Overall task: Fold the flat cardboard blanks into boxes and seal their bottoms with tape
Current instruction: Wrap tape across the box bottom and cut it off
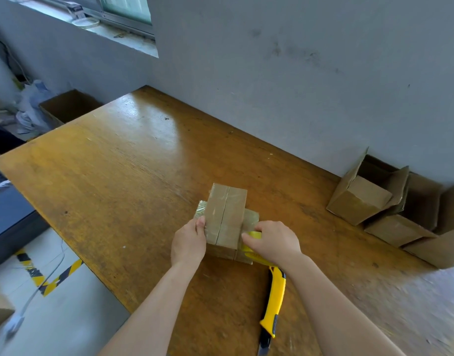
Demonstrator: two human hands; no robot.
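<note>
matt cardboard box (pixel 225 217) w/ glossy clear tape (pixel 250 219), glossy wood table (pixel 133 160)

Small cardboard box (pixel 225 219), closed flaps upward, clear tape (pixel 200 210) across seam

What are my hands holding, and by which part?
Left hand grips the box by its left edge; right hand holds the tape roll against its right side.

We find no text, label, brand or number that we can read: the taped box (pixel 225 217) is plain cardboard, and print on the window-sill object (pixel 75 10) is too blurred.
</note>
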